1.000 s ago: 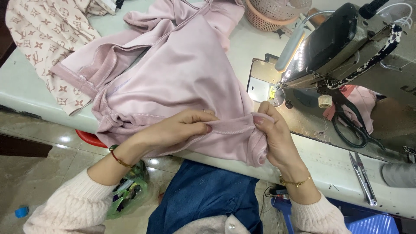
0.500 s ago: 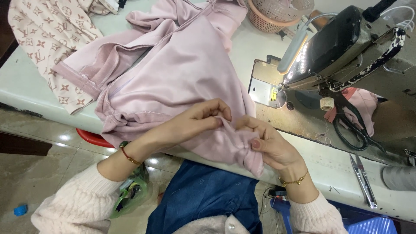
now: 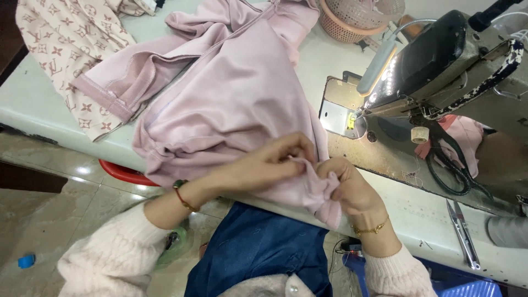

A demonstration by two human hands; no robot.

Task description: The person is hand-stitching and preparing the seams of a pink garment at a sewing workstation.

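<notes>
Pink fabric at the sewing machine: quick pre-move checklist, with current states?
1. Both hands on the pink fabric: ok, left hand and right hand pinch its near edge.
2. Edge under the needle: not ok, it sits short of the sewing machine.
3. Work light: ok, needle plate is lit.
4. Scissors clear of the hands: ok, they lie right of them.
5. Patterned cloth out of the way: ok, far left.
6. Thread loaded: cannot tell.

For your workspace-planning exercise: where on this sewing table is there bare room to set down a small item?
Bare table lies between the pink garment, basket and sewing machine; another strip lies between the right hand and snips. It is crowded around the left hand, where the garment bunches.
</notes>
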